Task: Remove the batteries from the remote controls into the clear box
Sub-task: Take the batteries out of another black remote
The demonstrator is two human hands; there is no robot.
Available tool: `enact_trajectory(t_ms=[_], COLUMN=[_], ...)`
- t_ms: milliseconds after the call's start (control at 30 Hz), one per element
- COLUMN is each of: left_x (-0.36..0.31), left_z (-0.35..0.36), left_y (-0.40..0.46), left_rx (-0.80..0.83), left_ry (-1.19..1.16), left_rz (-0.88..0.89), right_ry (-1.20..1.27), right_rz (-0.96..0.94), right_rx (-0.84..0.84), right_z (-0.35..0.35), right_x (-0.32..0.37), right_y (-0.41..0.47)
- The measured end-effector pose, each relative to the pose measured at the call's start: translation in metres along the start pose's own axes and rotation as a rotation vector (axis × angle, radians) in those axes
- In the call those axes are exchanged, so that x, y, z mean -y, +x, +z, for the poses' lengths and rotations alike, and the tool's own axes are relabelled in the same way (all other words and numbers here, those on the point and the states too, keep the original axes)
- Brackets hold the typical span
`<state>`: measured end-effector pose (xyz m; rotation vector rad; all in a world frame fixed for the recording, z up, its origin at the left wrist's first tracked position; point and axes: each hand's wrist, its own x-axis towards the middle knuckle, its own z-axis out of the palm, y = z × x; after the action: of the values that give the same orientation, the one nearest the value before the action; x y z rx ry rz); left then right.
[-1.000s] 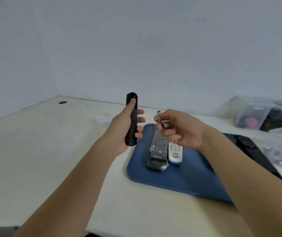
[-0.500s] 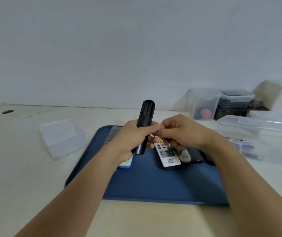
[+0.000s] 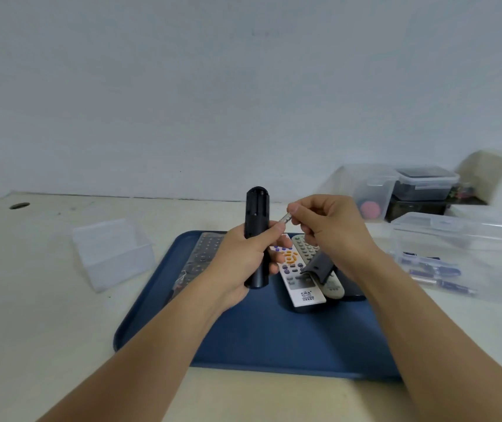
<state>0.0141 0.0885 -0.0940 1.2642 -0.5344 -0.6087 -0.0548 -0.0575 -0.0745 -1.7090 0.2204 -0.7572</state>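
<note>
While left hand [image 3: 240, 257] grips the upright black remote [image 3: 256, 236] and right hand [image 3: 325, 229] pinches a freed battery [image 3: 285, 220] over the tray [image 3: 274, 339], the small clear box [image 3: 112, 254], far left on the tabletop, looks empty; other remotes [image 3: 300, 278] wait.

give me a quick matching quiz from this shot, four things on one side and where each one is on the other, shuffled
Things:
1. black remote
2. battery
3. white remote with orange buttons
4. small open clear box

Places:
A. lying on the blue tray
B. on the table, left of the tray
C. gripped upright in the left hand
D. pinched by the right hand

Pairs: 1-C, 2-D, 3-A, 4-B
</note>
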Motion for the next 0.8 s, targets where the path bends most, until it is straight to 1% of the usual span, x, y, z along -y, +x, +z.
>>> enact_trajectory(t_ms=[133,267,400,600,767,800], left_x=[0.000,0.001,-0.001,0.001,0.002,0.001], left_z=[0.001,0.001,0.001,-0.002,0.000,0.000], left_y=[-0.003,-0.005,-0.006,-0.009,-0.009,-0.009], left_rx=[0.137,0.194,0.170,0.160,0.104,0.095], left_ry=[0.014,0.082,0.103,0.209,0.220,0.216], left_rz=[-0.038,-0.015,0.026,0.095,0.166,0.181], right_ry=[0.029,-0.063,-0.139,-0.327,-0.522,-0.553], right_rz=[-0.136,-0.225,-0.257,-0.371,-0.494,-0.491], right_rx=[-0.137,-0.175,-0.156,-0.225,-0.163,-0.141], right_z=[0.000,0.004,0.012,0.027,0.030,0.030], right_x=[0.008,0.011,0.009,0.008,0.015,0.016], right_y=[0.002,-0.001,-0.007,-0.014,-0.016,-0.016])
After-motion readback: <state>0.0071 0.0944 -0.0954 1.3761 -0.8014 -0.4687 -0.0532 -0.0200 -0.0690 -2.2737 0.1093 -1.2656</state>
